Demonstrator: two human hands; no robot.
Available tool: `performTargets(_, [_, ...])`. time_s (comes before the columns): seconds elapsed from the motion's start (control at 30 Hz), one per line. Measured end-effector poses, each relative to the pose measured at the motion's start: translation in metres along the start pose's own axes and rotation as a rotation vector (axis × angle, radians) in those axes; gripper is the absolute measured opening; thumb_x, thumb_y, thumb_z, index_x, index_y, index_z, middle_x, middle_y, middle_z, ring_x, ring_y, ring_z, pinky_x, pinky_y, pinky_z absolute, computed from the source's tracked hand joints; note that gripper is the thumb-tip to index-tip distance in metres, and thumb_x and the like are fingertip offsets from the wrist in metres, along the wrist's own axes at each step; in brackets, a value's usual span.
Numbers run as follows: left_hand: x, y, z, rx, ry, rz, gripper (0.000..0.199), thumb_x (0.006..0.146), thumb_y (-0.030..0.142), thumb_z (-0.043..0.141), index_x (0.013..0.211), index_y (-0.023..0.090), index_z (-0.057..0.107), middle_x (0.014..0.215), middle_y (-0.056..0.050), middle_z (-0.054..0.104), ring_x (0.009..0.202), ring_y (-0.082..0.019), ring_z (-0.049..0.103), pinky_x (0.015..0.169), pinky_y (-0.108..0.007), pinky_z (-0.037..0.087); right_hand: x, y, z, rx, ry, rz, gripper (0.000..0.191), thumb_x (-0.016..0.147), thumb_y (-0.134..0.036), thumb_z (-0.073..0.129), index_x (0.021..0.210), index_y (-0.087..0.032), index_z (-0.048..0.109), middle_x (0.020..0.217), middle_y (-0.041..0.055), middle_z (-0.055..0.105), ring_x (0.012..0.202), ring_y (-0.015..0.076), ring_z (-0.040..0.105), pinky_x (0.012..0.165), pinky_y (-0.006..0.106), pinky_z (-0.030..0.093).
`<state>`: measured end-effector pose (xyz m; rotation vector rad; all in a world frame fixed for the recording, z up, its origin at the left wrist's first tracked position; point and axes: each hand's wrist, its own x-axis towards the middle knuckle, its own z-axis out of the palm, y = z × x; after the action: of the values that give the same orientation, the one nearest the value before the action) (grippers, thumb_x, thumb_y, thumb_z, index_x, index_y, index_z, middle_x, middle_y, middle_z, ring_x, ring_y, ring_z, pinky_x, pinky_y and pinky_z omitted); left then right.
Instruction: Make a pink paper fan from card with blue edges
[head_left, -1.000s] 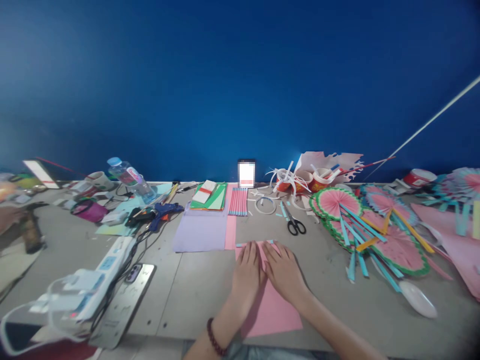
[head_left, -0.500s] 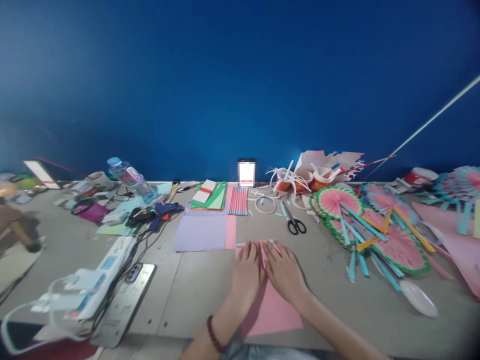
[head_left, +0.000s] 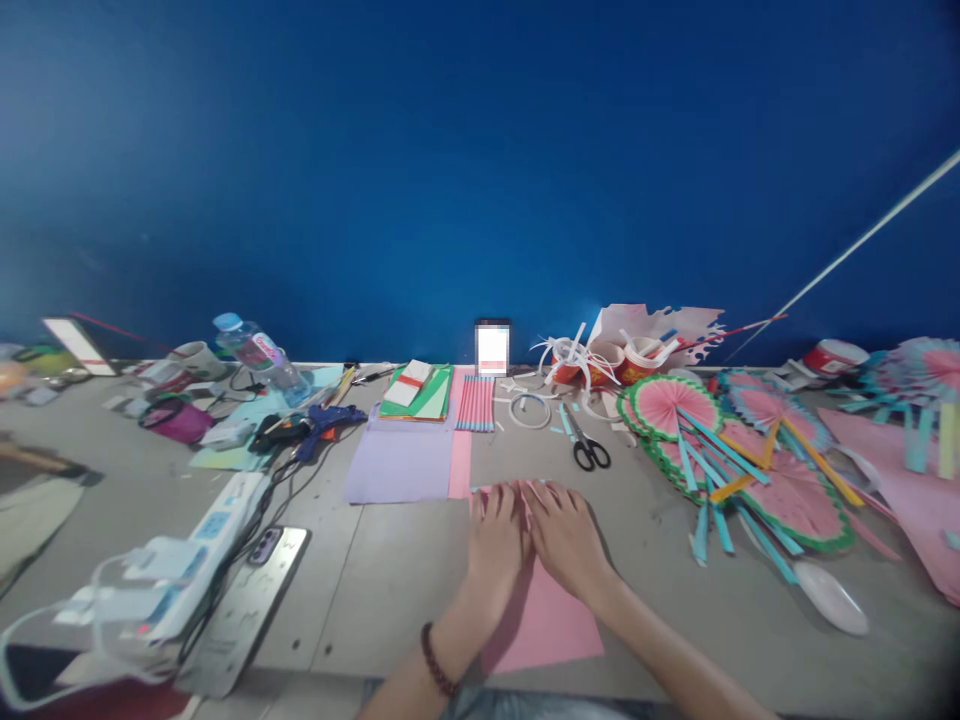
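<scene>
A pink sheet of paper [head_left: 546, 625] lies on the table at the front centre, its far edge folded, with a bit of blue showing there. My left hand [head_left: 496, 530] rests on the left part of that edge, with its fingers bent over the paper. Beside it, my right hand [head_left: 566, 530] presses on the right part, fingers bent forward the same way. Both hands touch the paper and nearly meet in the middle. Beyond them lie pink and blue rolled sticks [head_left: 475, 403] in a row.
Left are a purple sheet [head_left: 401, 465], a glue gun [head_left: 324, 425], a bottle [head_left: 262, 355], a phone [head_left: 251, 610] and a power strip [head_left: 210, 550]. Right are black-handled scissors [head_left: 592, 454], paper fans [head_left: 675, 405] and a white spoon-shaped piece [head_left: 831, 598]. A person's hand [head_left: 37, 460] shows far left.
My fingers have curled slightly more over the paper's far edge, and less of the blue strip shows. The other person's hand at the far left has shifted.
</scene>
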<state>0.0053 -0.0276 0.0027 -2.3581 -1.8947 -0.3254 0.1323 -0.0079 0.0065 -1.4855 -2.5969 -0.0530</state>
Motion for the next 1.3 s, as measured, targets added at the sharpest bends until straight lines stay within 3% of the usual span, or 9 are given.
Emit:
performTargets(0.17, [-0.001,0.0,0.002,0.033,0.062,0.008,0.039,0.086,0.017,0.045,0.124,0.014,0.053,0.112,-0.011,0.057,0.107,-0.026,0.049,0.097,-0.049,0.039,0.001,0.001,-0.002,-0.022,0.009,0.044,0.044,0.091,-0.018,0.041,0.134,-0.023,0.049,0.129,0.0095,0.057,0.117,0.0258,0.046,0.093,0.04,0.035])
performTargets(0.33, [-0.003,-0.001,0.003,0.02,0.039,0.011,0.043,0.084,0.021,0.048,0.126,0.013,0.051,0.116,-0.011,0.054,0.11,-0.027,0.047,0.101,-0.049,0.036,0.003,0.005,-0.007,-0.028,0.019,0.086,0.043,0.091,-0.02,0.042,0.131,-0.028,0.052,0.132,0.0085,0.054,0.118,0.026,0.045,0.092,0.039,0.036])
performTargets(0.53, [-0.003,-0.002,0.003,0.014,-0.012,0.0,0.046,0.079,0.017,0.049,0.125,0.01,0.051,0.119,-0.013,0.054,0.113,-0.027,0.046,0.1,-0.047,0.037,0.0,0.008,-0.006,-0.044,0.025,0.134,0.041,0.089,-0.018,0.042,0.128,-0.025,0.056,0.132,0.0095,0.054,0.12,0.0266,0.045,0.094,0.039,0.037])
performTargets(0.87, [-0.006,-0.003,0.008,0.039,0.007,0.021,0.047,0.08,0.017,0.048,0.127,0.01,0.049,0.121,-0.013,0.054,0.115,-0.028,0.046,0.099,-0.047,0.039,-0.005,0.01,0.023,-0.053,0.026,0.043,0.048,0.085,-0.006,0.037,0.131,-0.008,0.053,0.133,0.0122,0.056,0.12,0.0211,0.052,0.101,0.033,0.038])
performTargets(1.3, [-0.005,-0.005,0.005,-0.004,-0.015,0.015,0.048,0.08,0.014,0.047,0.127,0.01,0.05,0.121,-0.012,0.055,0.116,-0.027,0.046,0.1,-0.047,0.037,-0.008,0.007,0.013,-0.052,0.078,0.028,0.046,0.087,-0.01,0.041,0.13,-0.015,0.054,0.131,0.0082,0.059,0.119,0.0202,0.052,0.1,0.037,0.038])
